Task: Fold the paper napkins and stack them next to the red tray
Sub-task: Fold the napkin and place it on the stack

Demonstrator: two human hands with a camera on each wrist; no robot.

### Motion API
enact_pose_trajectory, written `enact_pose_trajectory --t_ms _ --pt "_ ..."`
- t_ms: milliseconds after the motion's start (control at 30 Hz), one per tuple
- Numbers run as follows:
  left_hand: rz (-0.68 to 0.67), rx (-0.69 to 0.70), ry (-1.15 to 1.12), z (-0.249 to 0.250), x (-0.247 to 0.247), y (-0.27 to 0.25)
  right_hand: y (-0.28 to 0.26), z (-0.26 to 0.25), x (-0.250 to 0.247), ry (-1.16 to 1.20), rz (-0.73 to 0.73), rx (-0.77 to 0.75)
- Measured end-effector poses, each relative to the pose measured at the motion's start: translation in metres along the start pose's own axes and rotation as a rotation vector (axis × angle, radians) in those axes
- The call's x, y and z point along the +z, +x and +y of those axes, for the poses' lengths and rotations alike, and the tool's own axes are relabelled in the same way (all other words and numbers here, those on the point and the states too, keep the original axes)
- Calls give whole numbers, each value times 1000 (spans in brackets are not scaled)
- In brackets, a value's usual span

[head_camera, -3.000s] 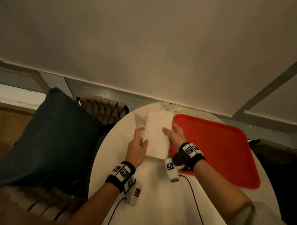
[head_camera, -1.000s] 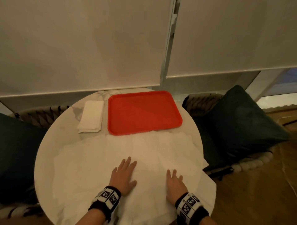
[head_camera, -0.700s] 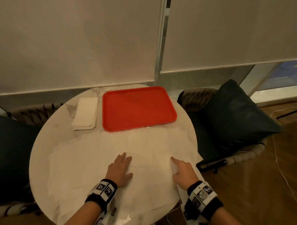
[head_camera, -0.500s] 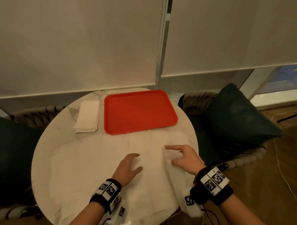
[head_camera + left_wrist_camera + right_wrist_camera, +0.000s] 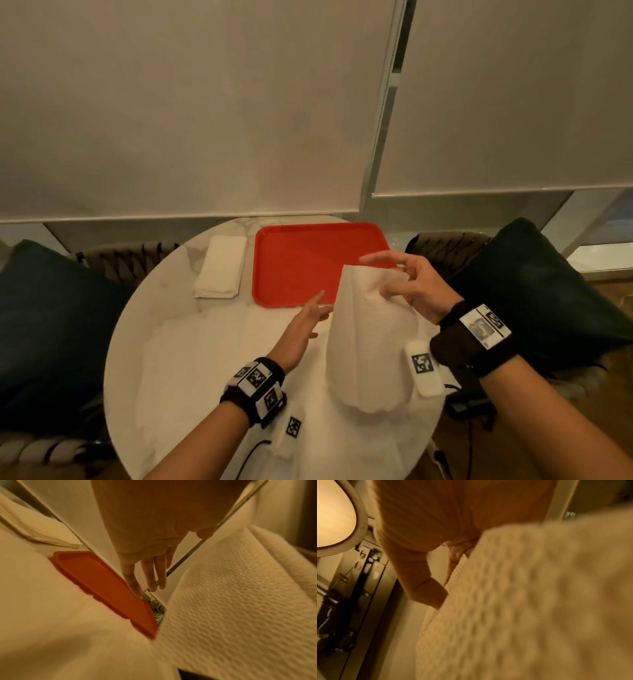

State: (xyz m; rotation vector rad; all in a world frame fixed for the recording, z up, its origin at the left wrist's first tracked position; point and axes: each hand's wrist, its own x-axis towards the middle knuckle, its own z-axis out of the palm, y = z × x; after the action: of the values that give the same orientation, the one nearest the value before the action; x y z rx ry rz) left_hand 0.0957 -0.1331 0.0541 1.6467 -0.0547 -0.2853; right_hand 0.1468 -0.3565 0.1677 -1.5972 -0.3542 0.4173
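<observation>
My right hand (image 5: 407,281) pinches the top edge of a white paper napkin (image 5: 370,342) and holds it up above the table, the sheet hanging down; the right wrist view shows the napkin (image 5: 522,608) blurred and close. My left hand (image 5: 308,318) hovers with straight fingers just left of the hanging sheet, not touching it, its fingers (image 5: 150,577) empty. The red tray (image 5: 318,263) lies at the back of the round table (image 5: 164,291). A stack of folded napkins (image 5: 221,267) sits just left of the tray. Several unfolded napkins (image 5: 205,370) cover the near table.
Dark cushions (image 5: 51,325) on woven chairs flank the table, another cushion (image 5: 548,284) at the right. Pale roller blinds (image 5: 205,102) fill the wall behind. A cable hangs off the table's near right edge.
Both hands lay flat on the spread napkins; then my right hand took one by its edge and lifted it off the table. My left hand rose off the sheets and moved toward it.
</observation>
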Motion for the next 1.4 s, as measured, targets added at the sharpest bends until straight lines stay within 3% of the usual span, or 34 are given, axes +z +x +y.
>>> enact_pose_trajectory --t_ms 133,300,400,533,667,767,1000,1200,1400 --pt "-11 12 -131 14 7 -6 16 6 -7 71 3 32" --pt "240 -33 -343 8 3 -13 28 35 -14 168 163 107" --pt "361 -19 -367 8 -8 -16 20 64 -7 265 178 260" --pt "437 -15 -286 5 -24 -21 9 84 25 79 180 316" --pt "579 -19 -132 -2 -41 -24 20 88 47 51 263 213" --pt "658 14 -4 2 -47 -28 33 87 64 -36 240 147" --pt "615 164 134 14 -47 -28 60 82 122 -82 106 82" --pt "560 190 243 -2 -73 -34 87 84 161 66 87 173" --pt "773 156 217 -19 -136 -29 131 94 183 27 98 180"
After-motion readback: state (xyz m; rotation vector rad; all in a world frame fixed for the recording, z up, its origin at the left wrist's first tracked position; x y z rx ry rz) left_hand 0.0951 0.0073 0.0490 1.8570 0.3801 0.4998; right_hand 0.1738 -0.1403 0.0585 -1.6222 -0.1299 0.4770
